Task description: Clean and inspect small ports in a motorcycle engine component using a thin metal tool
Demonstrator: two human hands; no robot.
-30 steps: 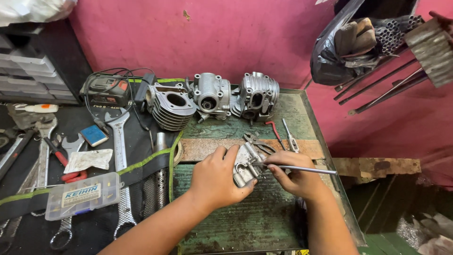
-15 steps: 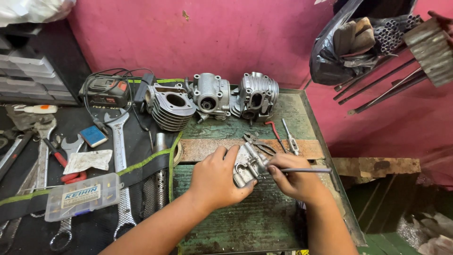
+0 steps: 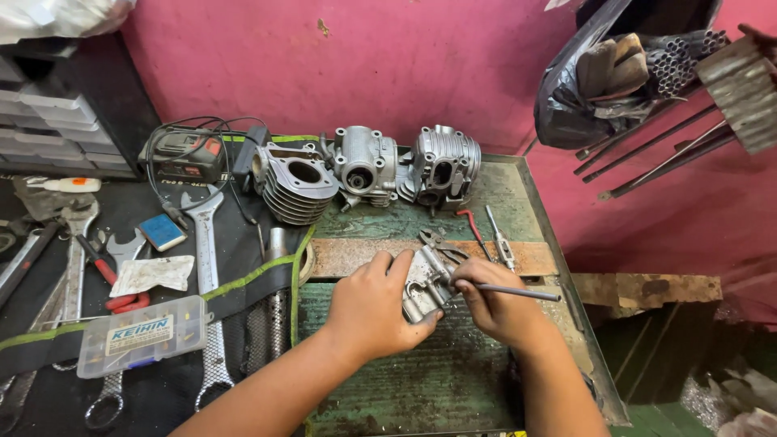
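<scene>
The left hand (image 3: pixel 374 306) kept a closed grip on a small metal engine part (image 3: pixel 424 285) resting on the green worktop (image 3: pixel 453 380), the right hand (image 3: pixel 500 301) pinched a thin metal rod (image 3: pixel 518 291) against it, with pliers (image 3: pixel 441 241) just behind and 3 cylinder castings (image 3: pixel 364 168) farther back.

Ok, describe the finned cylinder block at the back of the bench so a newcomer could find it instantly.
Start at the green metal workbench against the pink wall. Three grey metal engine parts stand in a row along its back edge. The grey finned cylinder block is the leftmost, beside the black cloth; unlike its neighbours, it has stacked round fins and one wide open bore on top.
</scene>
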